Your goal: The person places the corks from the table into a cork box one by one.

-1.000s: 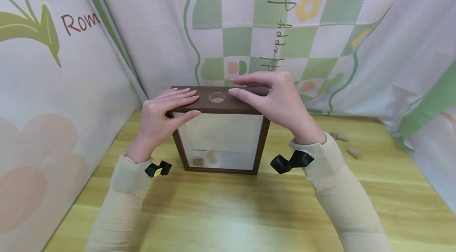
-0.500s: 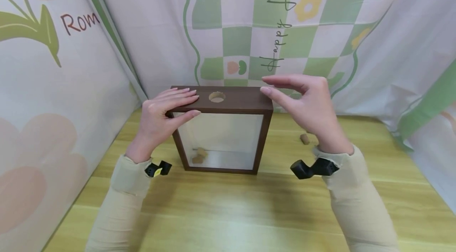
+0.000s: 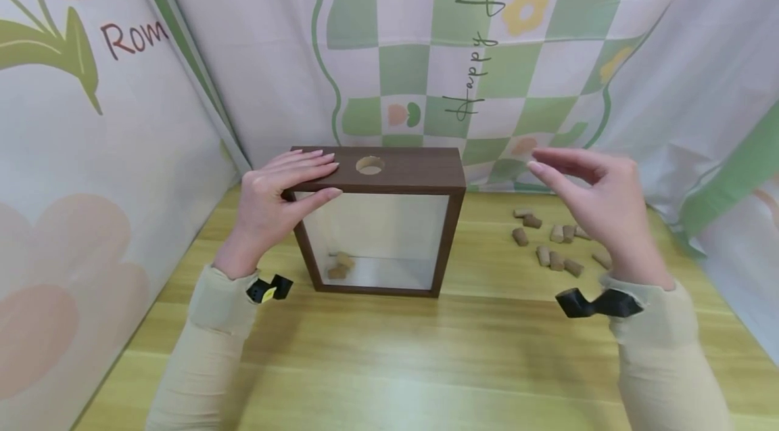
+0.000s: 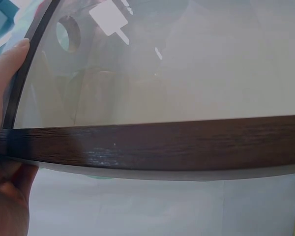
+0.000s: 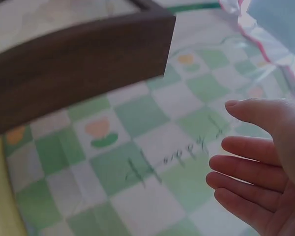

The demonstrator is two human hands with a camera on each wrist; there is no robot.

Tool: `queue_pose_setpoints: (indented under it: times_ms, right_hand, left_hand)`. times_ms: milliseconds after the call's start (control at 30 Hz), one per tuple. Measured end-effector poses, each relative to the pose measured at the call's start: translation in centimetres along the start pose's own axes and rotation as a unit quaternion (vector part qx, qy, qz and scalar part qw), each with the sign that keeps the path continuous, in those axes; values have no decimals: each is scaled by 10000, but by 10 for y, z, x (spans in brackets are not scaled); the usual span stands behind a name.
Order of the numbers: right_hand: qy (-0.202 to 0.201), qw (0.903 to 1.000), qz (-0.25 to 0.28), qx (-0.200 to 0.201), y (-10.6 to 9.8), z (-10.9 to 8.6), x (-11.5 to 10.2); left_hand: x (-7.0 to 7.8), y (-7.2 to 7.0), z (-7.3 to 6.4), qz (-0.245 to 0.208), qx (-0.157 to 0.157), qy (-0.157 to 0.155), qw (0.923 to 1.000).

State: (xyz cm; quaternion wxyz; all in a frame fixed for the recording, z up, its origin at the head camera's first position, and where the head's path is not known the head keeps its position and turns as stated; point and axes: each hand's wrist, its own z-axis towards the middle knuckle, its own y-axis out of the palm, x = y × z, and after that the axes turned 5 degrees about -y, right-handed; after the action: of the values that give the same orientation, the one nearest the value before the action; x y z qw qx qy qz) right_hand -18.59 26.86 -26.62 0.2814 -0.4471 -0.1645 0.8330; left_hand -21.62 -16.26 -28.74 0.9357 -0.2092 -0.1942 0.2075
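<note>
A dark brown wooden shadow box (image 3: pixel 402 170) with a clear front stands upright on the table. Its top has a round hole (image 3: pixel 370 165). Inside, at the lower left, lie a few corks (image 3: pixel 339 266). My left hand (image 3: pixel 276 187) holds the box's upper left corner, its fingers laid over the top and its thumb along the front edge. In the left wrist view, the thumb (image 4: pixel 10 61) touches the frame. To the right of the box, my right hand (image 3: pixel 599 204) is raised with nothing in it, thumb and fingers apart. Several loose corks (image 3: pixel 556 260) lie below and left of it.
The wood-grain table (image 3: pixel 389 356) runs under everything. A patterned curtain (image 3: pixel 408 18) hangs close behind the box, and another cloth (image 3: pixel 79 214) closes off the left side. Black wrist cameras sit on both sleeves.
My right hand has moved right, from above the box top to near the loose corks, uncovering them. The corks inside the box have shifted slightly. My left hand has stayed in place.
</note>
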Motion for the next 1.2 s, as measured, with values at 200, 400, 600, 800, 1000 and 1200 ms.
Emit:
queue_pose_setpoints:
  times_ms: [200,400,600,800,1000,1200]
  right_hand:
    - [480,9969,-542,-306,-18,-11,43]
    - [961,9891,-927,-624,-34,-22,91]
    - [1462,9744,-1256,-1153,-43,-38,137]
    - [1818,9641,-947,-1690,-47,-63,177]
    - [1547,9645,-1045,-1869,-41,-88,198]
    - [1532,9655,-1003,-1852,-34,-101,206]
  left_hand:
    - [0,-1,0,52,-23,2,10000]
    - [1,0,-1,-29,31,-94,9999]
    - [0,0,-1,56,-35,-45,10000]
    - [0,0,-1,93,-54,-10,9999]
    - [-1,0,-1,21,5,-89,10000]
    - [-1,1,-2,-21,29,-129,9999]
